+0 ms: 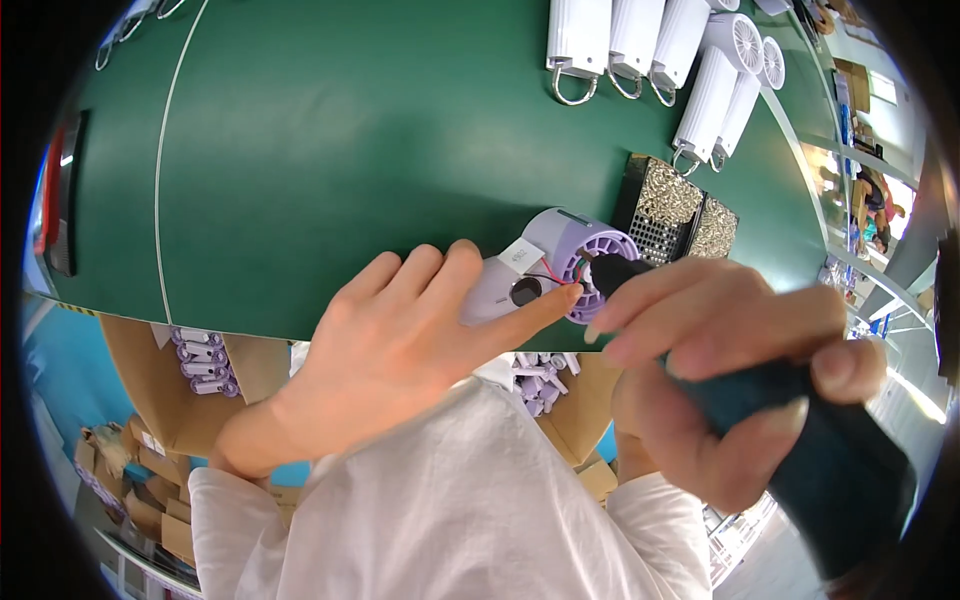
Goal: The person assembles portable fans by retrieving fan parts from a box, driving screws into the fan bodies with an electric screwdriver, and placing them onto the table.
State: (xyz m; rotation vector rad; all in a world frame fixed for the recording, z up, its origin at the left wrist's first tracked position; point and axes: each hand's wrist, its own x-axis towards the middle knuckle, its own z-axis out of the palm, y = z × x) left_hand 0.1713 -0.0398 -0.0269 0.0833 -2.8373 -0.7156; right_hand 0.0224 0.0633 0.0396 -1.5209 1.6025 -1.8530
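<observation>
A lavender handheld fan body (558,233) lies near the table's front edge, its round slatted end turned toward me. Red and black wires, a white label and a round black part show on it. My left hand (400,315) steadies this fan, its thumb stretched across to the slatted end and its fingers bent beside the body. In my right hand (725,350) is a thick black electric screwdriver (745,405), its nose pointing into the slatted end. The exact contact at the tip is too small to make out.
A black screw tray (657,235) full of small metallic screws stands just beyond the fan. Several white fans with metal loops (578,40) lie at the back right of the green table (350,150). Below the edge, cardboard boxes (150,385) hold lavender parts. A dark red-edged object (66,195) lies far left.
</observation>
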